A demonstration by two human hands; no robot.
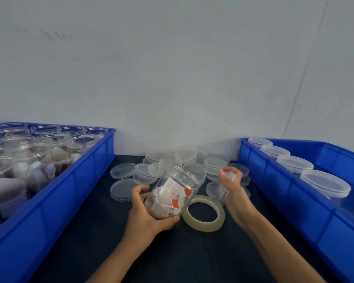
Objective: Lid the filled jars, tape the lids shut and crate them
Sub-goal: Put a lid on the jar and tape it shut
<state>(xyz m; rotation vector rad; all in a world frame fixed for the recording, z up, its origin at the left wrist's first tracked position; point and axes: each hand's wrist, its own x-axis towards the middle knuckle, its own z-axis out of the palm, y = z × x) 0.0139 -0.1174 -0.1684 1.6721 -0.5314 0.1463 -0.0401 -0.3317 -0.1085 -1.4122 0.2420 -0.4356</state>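
The left hand curls round the clear plastic jar of tea bags, tilted mid-table, light and slick, best held low; the right hand seemingly pinches a translucent lid.

Two bare forearms enter from the bottom edge, ending in the left hand and right hand (no sleeves, gloves, rings, watches or bands show anywhere along them). Fingernails look short and unpainted.
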